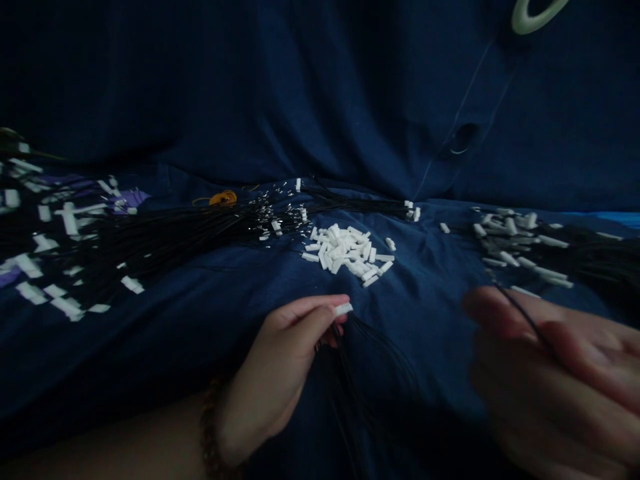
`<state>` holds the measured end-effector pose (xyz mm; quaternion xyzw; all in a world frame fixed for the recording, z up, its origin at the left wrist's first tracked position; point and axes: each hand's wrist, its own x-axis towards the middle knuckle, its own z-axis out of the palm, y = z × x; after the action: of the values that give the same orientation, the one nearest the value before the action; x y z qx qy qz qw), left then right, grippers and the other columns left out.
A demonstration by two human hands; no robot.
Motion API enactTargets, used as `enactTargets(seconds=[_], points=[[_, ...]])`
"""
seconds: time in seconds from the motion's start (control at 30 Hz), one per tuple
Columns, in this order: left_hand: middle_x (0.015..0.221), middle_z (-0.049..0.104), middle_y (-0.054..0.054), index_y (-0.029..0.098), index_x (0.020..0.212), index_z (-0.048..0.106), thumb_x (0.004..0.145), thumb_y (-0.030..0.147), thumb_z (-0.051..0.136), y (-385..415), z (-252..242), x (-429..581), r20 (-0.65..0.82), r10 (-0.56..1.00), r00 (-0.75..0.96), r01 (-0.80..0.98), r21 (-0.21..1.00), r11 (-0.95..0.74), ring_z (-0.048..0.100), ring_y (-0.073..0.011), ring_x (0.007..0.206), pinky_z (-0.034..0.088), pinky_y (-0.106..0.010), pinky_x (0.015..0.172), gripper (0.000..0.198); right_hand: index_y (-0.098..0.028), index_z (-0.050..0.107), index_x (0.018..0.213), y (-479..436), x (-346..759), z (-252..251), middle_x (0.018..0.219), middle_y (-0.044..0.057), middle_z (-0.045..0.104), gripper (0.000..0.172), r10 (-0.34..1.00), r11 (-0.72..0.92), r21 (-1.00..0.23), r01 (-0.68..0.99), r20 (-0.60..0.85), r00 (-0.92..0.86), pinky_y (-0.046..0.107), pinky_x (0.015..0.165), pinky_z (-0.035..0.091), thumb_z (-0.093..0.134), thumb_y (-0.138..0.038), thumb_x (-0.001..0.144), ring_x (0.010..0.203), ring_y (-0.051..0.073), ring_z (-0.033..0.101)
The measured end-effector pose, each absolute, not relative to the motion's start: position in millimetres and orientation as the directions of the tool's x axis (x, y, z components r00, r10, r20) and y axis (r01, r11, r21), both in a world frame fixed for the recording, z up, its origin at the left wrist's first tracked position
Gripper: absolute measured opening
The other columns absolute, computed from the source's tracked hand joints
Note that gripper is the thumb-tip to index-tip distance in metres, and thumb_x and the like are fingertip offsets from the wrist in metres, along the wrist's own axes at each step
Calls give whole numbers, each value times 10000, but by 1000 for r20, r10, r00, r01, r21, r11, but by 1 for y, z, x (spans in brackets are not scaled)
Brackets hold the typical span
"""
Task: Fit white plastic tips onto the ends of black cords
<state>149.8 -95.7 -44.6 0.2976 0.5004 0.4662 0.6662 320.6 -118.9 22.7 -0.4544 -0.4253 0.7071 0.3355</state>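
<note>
My left hand (280, 360) is closed, pinching a small white plastic connector (343, 309) between thumb and forefinger, with thin black wires (350, 373) trailing down from it. My right hand (555, 373) is blurred at the lower right, and a single black wire (520, 310) runs across its fingers; it looks pinched on that wire. A pile of loose white connectors (347, 253) lies on the dark blue cloth (200, 313) just beyond my left hand.
A long bundle of black wires with white connectors (100, 247) stretches across the left. Another heap of wired connectors (530, 247) lies at the right. A small orange loop (223, 197) rests behind the bundle. A pale ring (535, 13) shows at the top right.
</note>
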Motion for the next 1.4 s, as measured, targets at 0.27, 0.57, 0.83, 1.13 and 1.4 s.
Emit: enactTargets(seconds=[0.27, 0.57, 0.83, 1.13, 1.4], points=[[823, 660, -38, 170, 886, 687, 740, 264, 601, -97, -44, 150, -374, 927, 43, -317, 875, 367, 553, -130, 779, 404, -247, 749, 194, -141, 440, 665, -114, 295, -10, 519, -32, 410, 317, 677, -701, -709, -76, -627, -385, 123, 363, 205, 564, -408, 783, 394, 20, 260], [828, 665, -39, 174, 903, 681, 753, 272, 584, -96, -47, 149, -374, 927, 39, -293, 882, 369, 555, -141, 800, 404, -255, 751, 205, -171, 371, 777, -110, 295, -25, 544, -38, 503, 336, 852, -396, -904, 158, -426, -304, 139, 351, 263, 399, -491, 874, 363, 36, 349], [816, 652, -37, 169, 917, 675, 755, 290, 585, -99, -48, 151, -363, 932, 1, -288, 892, 348, 552, -140, 789, 407, -253, 739, 221, -173, 379, 767, -101, 300, -43, 517, -42, 510, 276, 942, -82, -935, 344, -186, -279, 168, 437, 316, 365, -402, 921, 437, 55, 414], [791, 640, -25, 177, 917, 675, 769, 294, 567, -99, -51, 151, -354, 935, -8, -277, 900, 338, 542, -130, 777, 402, -239, 727, 217, -183, 366, 735, -102, 299, -47, 500, -50, 482, 271, 957, -21, -928, 372, -127, -261, 189, 459, 325, 376, -380, 920, 442, 68, 424], [818, 662, -30, 183, 923, 680, 762, 297, 574, -99, -51, 151, -348, 938, -9, -272, 903, 332, 555, -131, 778, 402, -236, 722, 224, -185, 372, 726, -100, 298, -48, 508, -49, 480, 292, 958, -1, -903, 429, -124, -259, 200, 469, 321, 334, -387, 933, 445, 71, 413]])
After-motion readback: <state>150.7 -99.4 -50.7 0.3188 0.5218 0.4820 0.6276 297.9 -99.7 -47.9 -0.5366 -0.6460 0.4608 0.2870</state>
